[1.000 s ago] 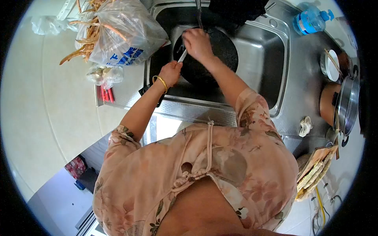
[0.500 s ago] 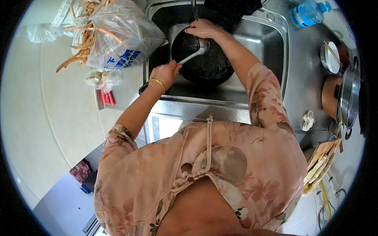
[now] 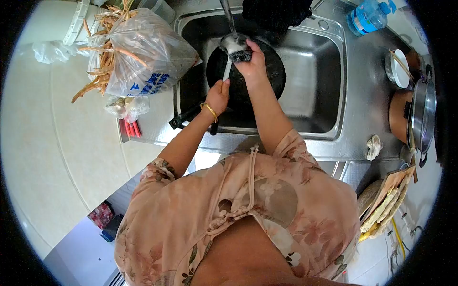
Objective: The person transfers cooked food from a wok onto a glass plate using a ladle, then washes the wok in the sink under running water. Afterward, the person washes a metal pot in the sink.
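Head view: left fingers [image 3: 223, 86] grip one ladle [image 3: 227, 69], right fingers [image 3: 255, 46] one dark scrubber [image 3: 242, 56], over one pan [image 3: 270, 71].

This is a kitchen, by its look a household one. A stainless-steel sink [image 3: 312, 95] takes up the upper centre, with a dark round pan [image 3: 269, 78] in it and a ladle [image 3: 228, 69] beneath the faucet [image 3: 227, 14]. At upper right are a blue pump bottle [image 3: 366, 19], a white bowl [image 3: 392, 72] with chopsticks [image 3: 400, 62] and a metal pot [image 3: 423, 114].
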